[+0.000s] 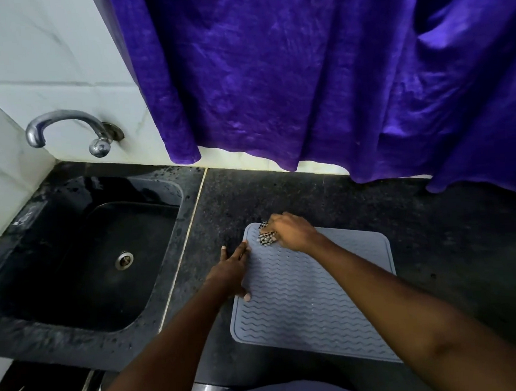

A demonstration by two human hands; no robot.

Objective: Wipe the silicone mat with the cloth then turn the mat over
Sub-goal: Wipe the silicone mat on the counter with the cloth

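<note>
A grey silicone mat [312, 298] with wavy ridges lies flat on the dark stone counter [437, 244]. My right hand [293, 231] grips a bunched black-and-white checked cloth [265, 237] and holds it against the mat's far left corner. Most of the cloth is hidden under my fingers. My left hand [233, 270] lies flat with straight fingers along the mat's left edge, thumb resting on the mat.
A black sink [81, 259] with a metal drain sits left of the mat, under a chrome tap [63, 129] on the white tiled wall. A purple curtain [318, 69] hangs over the counter's back edge. The counter's front edge runs just below the mat.
</note>
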